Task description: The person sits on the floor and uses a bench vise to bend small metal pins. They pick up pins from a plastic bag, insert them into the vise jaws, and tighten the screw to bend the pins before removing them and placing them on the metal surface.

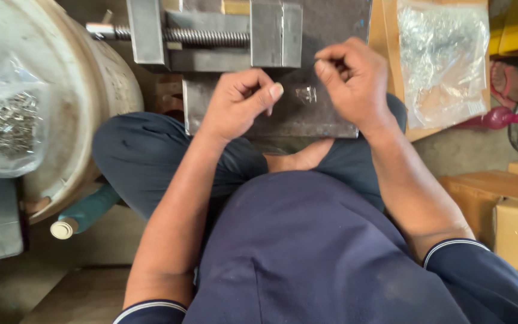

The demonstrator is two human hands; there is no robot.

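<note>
The person sits cross-legged with a flat grey steel plate (pixel 307 114) just ahead of the knees, so both hands work over it. The left hand (pixel 238 102) is curled shut, thumb out; whether it holds anything cannot be told. The right hand (pixel 355 81) pinches something tiny, perhaps a wire. A small clear glinting piece (pixel 306 94) lies between them, below the steel screw vise (pixel 211 33).

Scene being lit evenly by soft daylight, moderately bright. Glare being thrown off clear plastic bag (pixel 443 57) upper right. Soft shadows being cast under hands. Edges being slightly stretched; left bag (pixel 7 117) being blurred.
</note>
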